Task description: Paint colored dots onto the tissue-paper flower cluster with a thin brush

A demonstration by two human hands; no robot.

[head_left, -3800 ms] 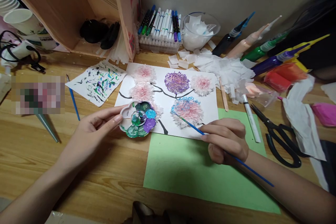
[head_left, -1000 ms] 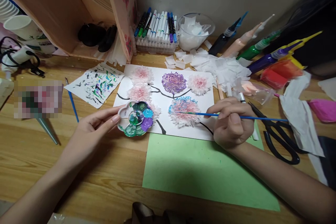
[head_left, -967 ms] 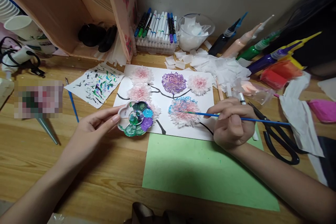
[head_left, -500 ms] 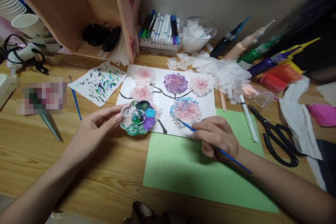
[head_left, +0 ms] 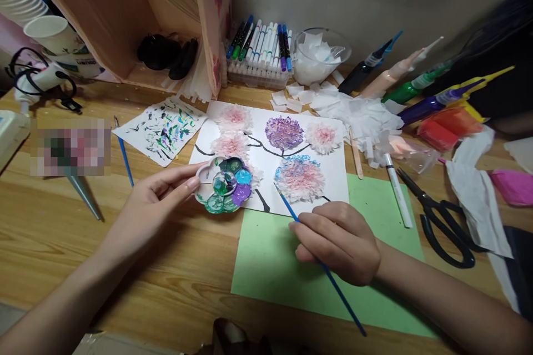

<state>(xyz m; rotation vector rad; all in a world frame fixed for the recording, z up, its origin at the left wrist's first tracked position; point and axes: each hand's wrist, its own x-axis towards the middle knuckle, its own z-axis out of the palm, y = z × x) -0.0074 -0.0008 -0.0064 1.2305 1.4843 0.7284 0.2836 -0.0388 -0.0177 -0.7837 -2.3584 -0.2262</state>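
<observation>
My left hand (head_left: 160, 202) grips the edge of a flower-shaped paint palette (head_left: 215, 204) with green, blue and purple paint in its wells. The palette covers the lower left of a white sheet (head_left: 266, 177) bearing pink paper flowers and black branch lines. My right hand (head_left: 339, 241) holds a thin blue paintbrush (head_left: 328, 273), its tip at the lower left of a pink flower (head_left: 300, 182) whose upper edge is painted blue. Above it sits a flower tipped in purple (head_left: 284, 132). Under the sheet's lower right lies green paper (head_left: 283, 266).
Scissors (head_left: 431, 205), a white marker (head_left: 398, 191) and a wooden stick (head_left: 356, 152) lie to the right. Tissue scraps (head_left: 353, 111), a glass bowl (head_left: 318, 58), markers (head_left: 262, 44) and paint bottles (head_left: 400, 113) line the back. A paint-smeared tissue (head_left: 164, 130) and another brush (head_left: 125, 155) lie left.
My right hand has turned the brush steeper, and its tip has come off the flower's left edge to just below it. My left hand keeps the palette in about the same place.
</observation>
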